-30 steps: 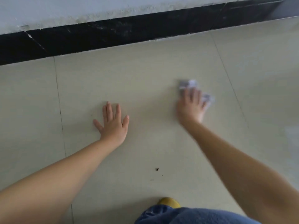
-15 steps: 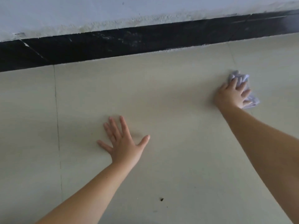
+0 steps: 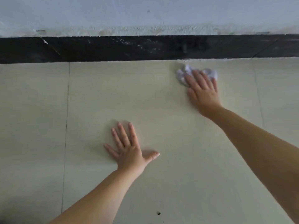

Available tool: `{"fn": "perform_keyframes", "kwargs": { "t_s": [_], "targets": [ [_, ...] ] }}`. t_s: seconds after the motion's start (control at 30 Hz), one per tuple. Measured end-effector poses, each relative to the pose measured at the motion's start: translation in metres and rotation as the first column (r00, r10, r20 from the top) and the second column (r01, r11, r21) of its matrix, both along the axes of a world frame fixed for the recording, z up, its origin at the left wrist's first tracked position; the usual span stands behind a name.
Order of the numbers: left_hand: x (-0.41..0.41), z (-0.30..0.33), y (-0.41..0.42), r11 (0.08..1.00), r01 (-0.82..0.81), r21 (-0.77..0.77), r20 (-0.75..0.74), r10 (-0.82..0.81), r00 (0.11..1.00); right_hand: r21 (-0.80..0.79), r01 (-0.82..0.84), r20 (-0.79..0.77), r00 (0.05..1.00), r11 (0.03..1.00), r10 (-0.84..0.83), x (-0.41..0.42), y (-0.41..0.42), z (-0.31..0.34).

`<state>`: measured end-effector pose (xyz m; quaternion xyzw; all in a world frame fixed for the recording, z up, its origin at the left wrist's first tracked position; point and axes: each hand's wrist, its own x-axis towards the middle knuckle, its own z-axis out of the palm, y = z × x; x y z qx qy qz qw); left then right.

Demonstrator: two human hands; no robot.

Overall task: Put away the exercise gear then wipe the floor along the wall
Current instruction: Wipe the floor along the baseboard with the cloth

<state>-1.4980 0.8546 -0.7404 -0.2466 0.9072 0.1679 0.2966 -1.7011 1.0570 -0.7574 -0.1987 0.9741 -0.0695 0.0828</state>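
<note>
Here the right hand lies flat on a crumpled white cloth, its fingers straight and pressing the cloth onto the floor; nothing is pinched or curled round. The cloth bunches out from under the fingertips toward 11 and 1 o'clock of the hand, and it sits just short of the black skirting, near it but whether it touches cannot be told. From the hand, the bare right forearm runs off toward 4 o'clock to the frame's edge.

The left hand is at about 7 o'clock from the cloth, well apart from it. It rests palm down on the floor with fingers spread wide and the thumb out toward 3 o'clock, holding nothing.

A dark grout line runs past the left hand at its 9 o'clock side. A small dark speck lies on the tile at 5 o'clock from that hand. Above the skirting stands the pale wall, its lower edge rough and flaked.
</note>
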Motion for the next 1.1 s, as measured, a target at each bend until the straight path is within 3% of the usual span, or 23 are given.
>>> {"fn": "perform_keyframes", "kwargs": {
  "t_s": [0.07,0.13,0.17,0.2,0.23,0.3,0.37,0.4,0.43,0.47,0.5,0.53,0.57,0.6,0.63,0.67,0.7,0.77,0.87,0.97,1.03,1.1],
  "targets": [
    [-0.001,-0.001,-0.001,1.0,-0.001,0.007,0.019,0.001,1.0,0.034,0.424,-0.033,0.905,0.905,-0.423,-0.013,0.071,0.007],
    [-0.002,0.001,0.0,1.0,0.005,-0.001,0.046,-0.005,0.999,0.063,0.791,0.076,0.605,0.609,-0.793,-0.02,0.095,0.016],
    [-0.002,0.002,0.001,1.0,0.014,-0.007,0.057,-0.013,0.998,0.08,0.869,0.122,0.478,0.489,-0.87,-0.02,0.086,0.019],
    [-0.002,0.003,0.001,1.0,0.017,-0.009,0.063,-0.017,0.998,0.089,0.881,0.138,0.45,0.464,-0.882,-0.018,0.067,0.02],
    [-0.003,0.004,0.001,1.0,0.019,-0.008,0.07,-0.018,0.997,0.088,0.847,0.143,0.511,0.525,-0.848,-0.012,0.042,0.017],
    [-0.006,0.006,0.001,1.0,0.018,0.003,0.095,-0.018,0.995,0.056,0.632,0.164,0.758,0.773,-0.631,0.016,-0.023,0.017],
    [-0.008,0.01,0.001,1.0,0.004,0.022,0.114,-0.007,0.994,0.011,0.176,0.256,0.951,0.984,-0.173,0.06,-0.085,0.021],
    [-0.007,0.009,0.002,1.0,0.0,0.023,0.11,-0.002,0.994,-0.028,-0.097,0.308,0.946,0.995,0.101,0.077,-0.103,0.025],
    [-0.007,0.007,0.001,1.0,0.0,0.018,0.102,-0.002,0.995,-0.043,-0.336,0.324,0.886,0.941,0.331,0.081,-0.107,0.026],
    [-0.006,0.006,0.0,1.0,0.003,0.019,0.093,-0.005,0.996,-0.043,-0.5,0.293,0.822,0.865,0.489,0.072,-0.1,0.024],
    [-0.005,0.005,-0.001,1.0,0.01,0.025,0.084,-0.012,0.996,-0.023,-0.558,0.232,0.804,0.83,0.547,0.06,-0.087,0.019],
    [-0.005,0.004,-0.002,0.999,0.018,0.038,0.076,-0.021,0.997,-0.016,-0.5,0.159,0.854,0.866,0.495,0.047,-0.072,0.013],
    [-0.004,0.005,-0.004,0.998,0.019,0.067,0.07,-0.024,0.997,-0.037,-0.328,0.078,0.941,0.944,0.33,0.034,-0.056,0.007],
    [-0.004,0.007,-0.006,0.993,0.015,0.114,0.055,-0.022,0.998,-0.059,-0.06,0.046,0.997,0.996,0.063,0.023,-0.043,0.004],
    [-0.002,0.009,-0.009,0.986,0.01,0.165,0.017,-0.013,1.0,-0.05,0.219,0.091,0.973,0.975,-0.214,0.018,-0.036,0.004],
    [0.001,0.014,-0.014,0.979,0.003,0.203,-0.053,0.008,0.999,-0.022,0.445,0.159,0.886,0.895,-0.436,0.019,-0.042,0.006],
    [0.003,0.021,-0.024,0.975,-0.014,0.22,-0.151,0.048,0.987,0.006,0.588,0.208,0.79,0.809,-0.576,0.024,-0.059,0.012],
    [0.01,0.034,-0.06,0.968,-0.139,0.209,-0.374,0.21,0.903,0.012,0.672,0.216,0.721,0.74,-0.658,0.05,-0.11,0.018],
    [0.008,0.049,-0.149,0.938,-0.329,0.108,-0.545,0.332,0.769,-0.074,0.48,0.205,0.865,0.874,-0.458,0.118,-0.204,0.01],
    [0.0,0.049,-0.239,0.918,-0.388,-0.081,-0.433,0.318,0.843,-0.154,0.035,0.142,0.99,0.987,-0.013,0.219,-0.289,0.009],
    [0.001,0.045,-0.264,0.917,-0.365,-0.158,-0.338,0.297,0.893,-0.118,-0.389,0.178,0.897,0.914,0.405,0.276,-0.309,0.016],
    [-0.003,0.039,-0.256,0.935,-0.317,-0.16,-0.309,0.257,0.916,-0.152,-0.586,0.185,0.774,0.796,0.606,0.292,-0.287,0.016]
  ]
}}
